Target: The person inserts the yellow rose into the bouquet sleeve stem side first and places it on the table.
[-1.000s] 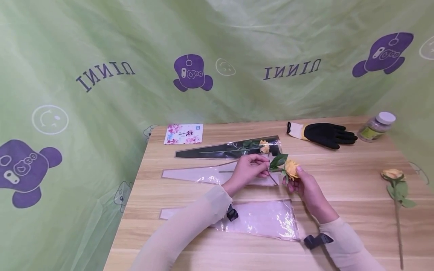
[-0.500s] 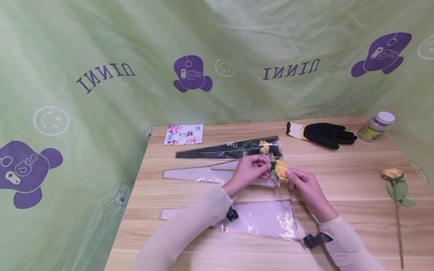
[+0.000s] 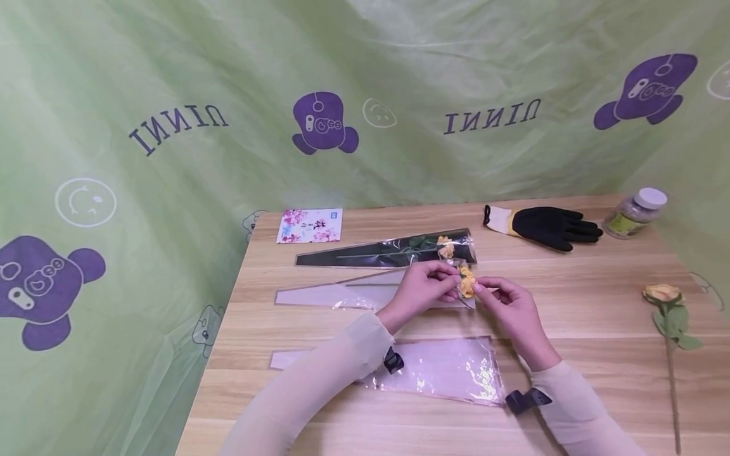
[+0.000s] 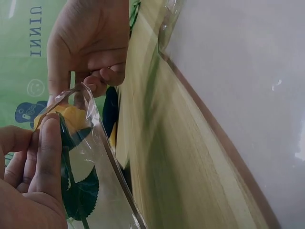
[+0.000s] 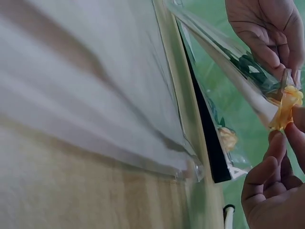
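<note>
A yellow rose has its stem and leaves inside a clear-and-white flower sleeve, with the bloom at the sleeve's mouth. My left hand pinches the rim of that mouth beside the bloom. From the right, my right hand holds the bloom between thumb and fingers. In the right wrist view the petals are squeezed together between the two hands. The left wrist view shows the green leaves through the clear film.
Behind lies a black sleeve with a yellow rose in it. A white sleeve lies nearer me. Another rose lies at the right. A floral card, a black glove and a white-capped jar stand along the back.
The right hand has moved left, bringing the rose's bloom to the sleeve's mouth. Its stem has slid further left into the sleeve, and the leaves have gone in. The left hand stays nearly in place.
</note>
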A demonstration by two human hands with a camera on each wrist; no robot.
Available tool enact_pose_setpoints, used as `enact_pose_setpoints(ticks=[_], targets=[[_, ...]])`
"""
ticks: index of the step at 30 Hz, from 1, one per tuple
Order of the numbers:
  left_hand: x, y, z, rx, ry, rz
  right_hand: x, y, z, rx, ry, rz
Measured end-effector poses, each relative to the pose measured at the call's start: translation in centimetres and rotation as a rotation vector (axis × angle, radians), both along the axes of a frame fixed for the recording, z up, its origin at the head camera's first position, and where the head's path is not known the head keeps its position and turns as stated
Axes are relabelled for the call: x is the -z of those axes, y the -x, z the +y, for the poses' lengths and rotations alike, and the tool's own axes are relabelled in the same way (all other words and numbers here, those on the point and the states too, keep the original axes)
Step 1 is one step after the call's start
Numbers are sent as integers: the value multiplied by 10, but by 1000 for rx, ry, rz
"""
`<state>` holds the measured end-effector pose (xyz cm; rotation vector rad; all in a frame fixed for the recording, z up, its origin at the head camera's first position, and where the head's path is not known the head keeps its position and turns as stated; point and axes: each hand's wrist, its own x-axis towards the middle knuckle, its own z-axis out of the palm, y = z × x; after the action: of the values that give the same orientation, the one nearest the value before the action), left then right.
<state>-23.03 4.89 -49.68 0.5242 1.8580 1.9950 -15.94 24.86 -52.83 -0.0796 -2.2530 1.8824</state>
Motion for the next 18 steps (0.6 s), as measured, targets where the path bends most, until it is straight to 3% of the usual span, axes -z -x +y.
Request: enact_pose_setpoints(ticks=[3,6,9,14,18], targets=[[-1,1,-1,-6,7,7,-1,-1,-2,18,-88,35],[-2,1,-2,-8,5,7,-3,-3,-3,7,-89,57],[-4,0,-2,-5,2,-2,-5,-5,-7,-40,-100,70],[-6,-2,0,-2,20,-12,-5,-4,-13,-120,-237,83],[-6,-3,2,-5,15,-34,-6,-5,-12,-84,-291,96]])
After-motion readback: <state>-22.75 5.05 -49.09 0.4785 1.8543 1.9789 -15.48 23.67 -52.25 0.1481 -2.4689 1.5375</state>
